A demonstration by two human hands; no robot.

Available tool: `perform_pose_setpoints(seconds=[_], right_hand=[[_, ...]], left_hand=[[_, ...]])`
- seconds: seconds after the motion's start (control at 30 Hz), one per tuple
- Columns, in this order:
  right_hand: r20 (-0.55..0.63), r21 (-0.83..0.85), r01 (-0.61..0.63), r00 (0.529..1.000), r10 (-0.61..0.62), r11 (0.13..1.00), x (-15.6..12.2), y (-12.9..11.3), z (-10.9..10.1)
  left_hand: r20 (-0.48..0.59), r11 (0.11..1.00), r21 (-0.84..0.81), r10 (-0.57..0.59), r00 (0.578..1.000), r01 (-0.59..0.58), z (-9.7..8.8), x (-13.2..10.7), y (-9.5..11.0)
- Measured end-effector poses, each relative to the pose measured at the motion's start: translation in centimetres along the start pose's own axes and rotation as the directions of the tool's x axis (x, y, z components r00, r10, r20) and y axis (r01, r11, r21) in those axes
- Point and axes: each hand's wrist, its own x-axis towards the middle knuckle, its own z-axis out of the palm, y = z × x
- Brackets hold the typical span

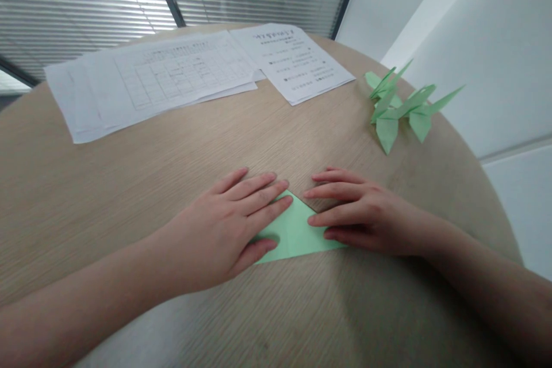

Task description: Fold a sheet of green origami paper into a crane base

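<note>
A light green paper folded into a triangle (297, 233) lies flat on the round wooden table (172, 172), near its front edge. My left hand (228, 224) lies on the triangle's left part, fingers stretched flat and thumb on the lower edge. My right hand (357, 213) rests on the right corner, fingers extended and pressing along the slanted edge. Both hands are flat and hold nothing up.
Two folded green paper cranes (401, 106) stand at the right of the table, close to its edge. Printed white sheets (172, 77) and another printed page (297, 60) lie at the far side. Window blinds (86, 0) and a white wall (474, 40) are behind.
</note>
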Motion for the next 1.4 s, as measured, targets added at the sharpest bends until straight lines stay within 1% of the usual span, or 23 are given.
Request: perform_pose_setpoints(seconds=[0.13,0.3,0.43,0.63,0.83,0.97,1.03,1.2,1.4], right_hand=[[0.015,-0.012,-0.014,1.000,0.014,1.000,-0.1,-0.1,0.2],[0.031,0.011,-0.017,0.999,0.016,1.000,0.0,-0.1,0.0],[0.046,-0.018,-0.016,0.999,0.017,1.000,-0.1,-0.1,0.0],[0.037,-0.058,-0.012,0.999,0.014,0.998,-0.1,-0.1,0.1],[0.019,-0.094,0.003,1.000,-0.001,0.996,-0.2,-0.3,0.3],[0.006,-0.113,0.008,1.000,-0.007,0.994,-0.2,-0.2,0.4],[0.016,-0.092,0.006,1.000,-0.004,0.996,-0.2,0.0,0.2],[0.052,0.030,-0.020,0.998,0.018,0.999,-0.5,0.7,-0.6],[0.125,0.061,-0.080,0.990,0.072,0.995,-0.6,0.6,-1.4]], left_hand=[[-0.010,1.000,-0.009,0.005,1.000,-0.006,-0.1,0.1,0.0],[-0.026,1.000,-0.021,0.002,1.000,-0.003,0.0,0.2,-0.1],[-0.023,0.999,-0.045,-0.002,1.000,0.001,0.0,0.1,0.0],[-0.023,0.999,-0.036,0.002,1.000,-0.003,0.1,0.1,-0.1],[-0.048,0.999,-0.035,0.016,0.999,-0.017,0.1,0.1,-0.1],[-0.055,0.996,-0.058,0.068,0.996,-0.072,0.1,0.3,-0.1],[-0.047,0.992,-0.079,0.092,0.995,-0.096,0.3,0.4,-0.2],[-0.067,0.990,-0.102,0.094,0.993,-0.101,0.6,0.4,-0.5],[-0.056,0.991,-0.081,0.102,0.993,-0.106,0.5,0.5,-0.6]])
